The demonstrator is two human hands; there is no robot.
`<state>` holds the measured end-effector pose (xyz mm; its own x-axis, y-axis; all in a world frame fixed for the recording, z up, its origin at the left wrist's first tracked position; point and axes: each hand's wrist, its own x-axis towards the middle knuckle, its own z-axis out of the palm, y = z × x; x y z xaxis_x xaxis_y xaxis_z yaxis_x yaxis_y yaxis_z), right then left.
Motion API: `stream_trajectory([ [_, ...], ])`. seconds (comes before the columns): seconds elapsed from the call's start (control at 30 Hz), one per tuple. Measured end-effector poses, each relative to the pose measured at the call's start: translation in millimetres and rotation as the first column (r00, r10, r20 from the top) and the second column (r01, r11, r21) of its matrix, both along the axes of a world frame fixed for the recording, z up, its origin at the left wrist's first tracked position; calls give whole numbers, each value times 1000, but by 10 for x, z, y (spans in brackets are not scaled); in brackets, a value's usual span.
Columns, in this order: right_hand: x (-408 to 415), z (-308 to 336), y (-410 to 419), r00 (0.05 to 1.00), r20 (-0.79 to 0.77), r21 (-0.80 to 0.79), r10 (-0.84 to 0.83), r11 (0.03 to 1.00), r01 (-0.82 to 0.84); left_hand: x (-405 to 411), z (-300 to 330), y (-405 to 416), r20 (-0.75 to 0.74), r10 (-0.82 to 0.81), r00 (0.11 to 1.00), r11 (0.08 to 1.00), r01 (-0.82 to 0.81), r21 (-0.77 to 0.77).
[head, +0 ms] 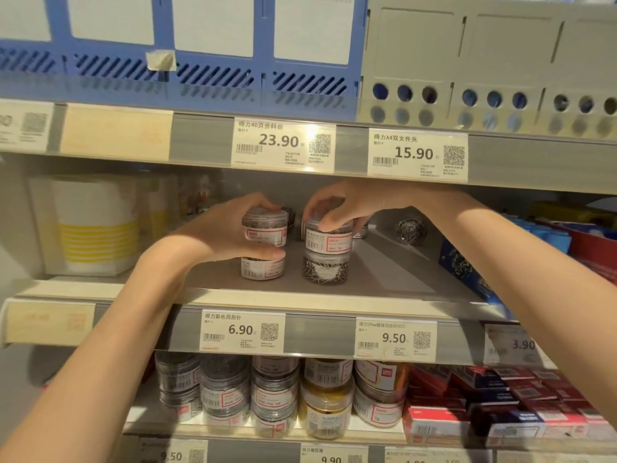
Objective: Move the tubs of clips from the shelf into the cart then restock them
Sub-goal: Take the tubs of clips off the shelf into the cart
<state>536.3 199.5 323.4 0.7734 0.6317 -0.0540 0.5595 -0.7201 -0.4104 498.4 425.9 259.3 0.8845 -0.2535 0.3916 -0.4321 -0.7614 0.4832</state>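
Tubs of clips gripped in both hands at middle shelf

Left hand [230, 228] wraps one clear tub [264, 227], thumb under it, just above a second tub [263, 268] on the shelf [384, 272]. Right hand [347, 205] grips the top tub [329, 237] of a two-high stack; lower tub [324, 269] shows silver clips. More tubs behind are mostly hidden by the hands. Labels are too blurred to read. No cart in view.

Price tags [283, 147] on the upper shelf rail are showing 23.90 and 15.90. Tags on the middle rail [242, 330] are reading 6.90, 9.50 and 3.90. The lowest rail [320, 457] is showing 9.50 and 9.90.
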Motion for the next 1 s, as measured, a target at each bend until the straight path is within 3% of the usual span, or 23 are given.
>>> stream_trajectory([
  [0.13, -51, 21, 146, 997, 0, -137, -78, 988, 77, -23, 176, -82, 12, 59, 998, 966, -60, 252],
  [0.23, -84, 17, 272, 996, 6, -298, -88, 951, 86, -36, 363, -204, -44, 110, 993, 891, -79, 447],
  [0.33, -67, -1, 332, 998, -20, -332, -63, 942, 53, 26, 505, -272, -140, 130, 982, 831, -31, 555],
  [0.43, -52, -14, 332, 998, -28, -308, -58, 950, 46, 119, 503, -283, -271, 119, 955, 856, 40, 516],
  [0.57, -43, -35, 281, 997, -40, -275, -72, 960, 59, 258, 426, -240, -233, 98, 967, 857, 37, 514],
  [1.0, -89, -122, 259, 992, -57, -210, -109, 973, 95, 97, 472, -330, -416, 106, 903, 878, 111, 465],
])
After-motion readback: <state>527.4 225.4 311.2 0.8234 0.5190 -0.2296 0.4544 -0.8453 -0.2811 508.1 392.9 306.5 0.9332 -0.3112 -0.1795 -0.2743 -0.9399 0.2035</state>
